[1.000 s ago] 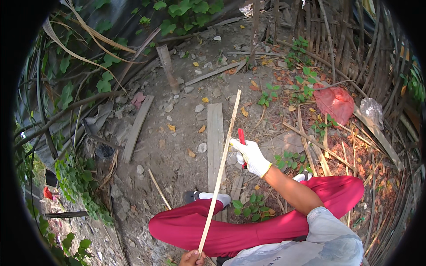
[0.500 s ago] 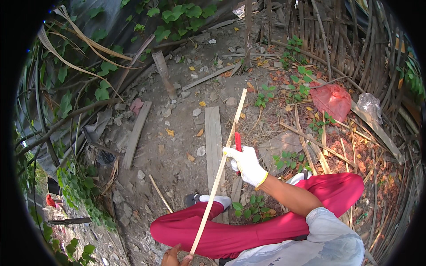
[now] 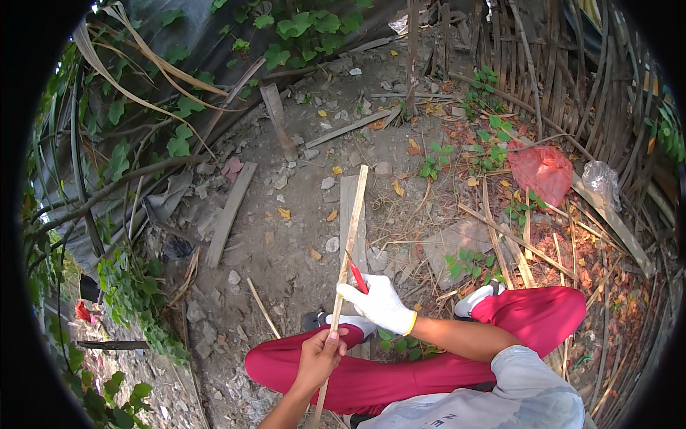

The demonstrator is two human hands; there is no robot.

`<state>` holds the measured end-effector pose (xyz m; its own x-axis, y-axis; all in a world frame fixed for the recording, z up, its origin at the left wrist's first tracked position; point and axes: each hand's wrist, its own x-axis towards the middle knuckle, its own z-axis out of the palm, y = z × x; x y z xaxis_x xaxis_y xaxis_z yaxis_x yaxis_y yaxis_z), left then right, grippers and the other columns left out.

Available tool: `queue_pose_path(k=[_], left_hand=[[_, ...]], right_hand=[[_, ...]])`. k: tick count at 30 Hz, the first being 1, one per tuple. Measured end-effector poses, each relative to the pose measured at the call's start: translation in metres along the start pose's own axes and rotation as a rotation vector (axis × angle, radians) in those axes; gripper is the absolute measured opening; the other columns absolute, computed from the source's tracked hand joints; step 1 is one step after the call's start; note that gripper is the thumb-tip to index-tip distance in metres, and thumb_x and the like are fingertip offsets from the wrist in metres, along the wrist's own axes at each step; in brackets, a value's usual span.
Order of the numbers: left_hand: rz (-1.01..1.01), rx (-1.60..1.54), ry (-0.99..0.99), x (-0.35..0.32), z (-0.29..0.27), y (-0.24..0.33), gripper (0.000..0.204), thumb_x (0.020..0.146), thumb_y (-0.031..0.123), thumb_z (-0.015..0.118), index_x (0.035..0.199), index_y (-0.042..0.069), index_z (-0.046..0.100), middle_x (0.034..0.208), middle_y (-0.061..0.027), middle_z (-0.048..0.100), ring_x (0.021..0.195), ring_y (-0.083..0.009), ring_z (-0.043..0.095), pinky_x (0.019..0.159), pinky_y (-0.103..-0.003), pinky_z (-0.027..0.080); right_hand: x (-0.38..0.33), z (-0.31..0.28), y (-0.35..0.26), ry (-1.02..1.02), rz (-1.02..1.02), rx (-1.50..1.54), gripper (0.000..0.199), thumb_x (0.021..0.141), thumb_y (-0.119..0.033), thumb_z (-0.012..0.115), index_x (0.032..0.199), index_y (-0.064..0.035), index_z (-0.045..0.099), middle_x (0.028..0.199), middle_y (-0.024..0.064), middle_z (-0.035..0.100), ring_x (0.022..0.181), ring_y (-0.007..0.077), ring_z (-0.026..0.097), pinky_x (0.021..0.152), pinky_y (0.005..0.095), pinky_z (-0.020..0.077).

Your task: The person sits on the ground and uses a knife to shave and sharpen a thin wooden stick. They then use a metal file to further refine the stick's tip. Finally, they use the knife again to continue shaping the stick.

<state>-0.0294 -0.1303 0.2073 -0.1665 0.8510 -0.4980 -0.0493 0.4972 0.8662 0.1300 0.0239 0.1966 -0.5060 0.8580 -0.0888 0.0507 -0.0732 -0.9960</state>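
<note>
The person sits on bare dirt with legs in red trousers [image 3: 429,372] stretched across the lower part of the view, knees to either side of a flat grey plank [image 3: 353,214] lying on the ground. Open dirt lies ahead and to the left of the hands; it is bounded at the upper left by a dark tarp [image 3: 200,50] with vines over it, at the right by a leaning fence of bamboo slats [image 3: 572,79], and at the lower left by low green creepers. Loose boards, stones and dry leaves scatter the dirt, and a red plastic bag [image 3: 543,171] and a clear one [image 3: 602,180] lie near the fence, well apart from the hands. The left hand [image 3: 319,354], bare, is closed around the lower part of a long pale bamboo strip [image 3: 348,247]. The right hand [image 3: 377,302], in a white glove, is closed on a red-handled knife [image 3: 357,275] and rests against the strip just above the left hand. The knife's red handle sticks up and to the left out of the glove, touching or just beside the strip; its blade cannot be made out. The strip's long axis runs from the lower edge of the view, between the legs, up and slightly to the right, its far end lying over the top of the plank. It is straight and thin, tilted only a little off the plank's own line.
</note>
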Motion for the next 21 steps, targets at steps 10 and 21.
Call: queue_pose_path(k=[10, 21], left_hand=[[-0.18, -0.371, -0.065, 0.002, 0.014, -0.012, 0.034, 0.112, 0.029, 0.043, 0.133, 0.004, 0.054, 0.075, -0.0036, 0.055, 0.049, -0.006, 0.031, 0.043, -0.023, 0.026], [-0.154, -0.274, 0.072, 0.016, 0.018, -0.031, 0.032, 0.112, 0.031, 0.044, 0.117, 0.006, 0.063, 0.069, 0.0018, 0.047, 0.047, -0.0046, 0.032, 0.04, -0.022, 0.026]], right_hand=[[0.034, -0.072, 0.044, 0.022, -0.26, -0.755, 0.039, 0.105, -0.04, 0.047, 0.121, -0.008, 0.061, 0.098, 0.0215, 0.073, 0.088, 0.0429, 0.07, 0.079, 0.0519, 0.0548], [0.03, -0.058, 0.043, -0.152, -0.274, -0.903, 0.037, 0.102, -0.045, 0.052, 0.103, -0.0113, 0.069, 0.087, 0.0168, 0.072, 0.078, 0.0396, 0.069, 0.07, 0.0487, 0.0535]])
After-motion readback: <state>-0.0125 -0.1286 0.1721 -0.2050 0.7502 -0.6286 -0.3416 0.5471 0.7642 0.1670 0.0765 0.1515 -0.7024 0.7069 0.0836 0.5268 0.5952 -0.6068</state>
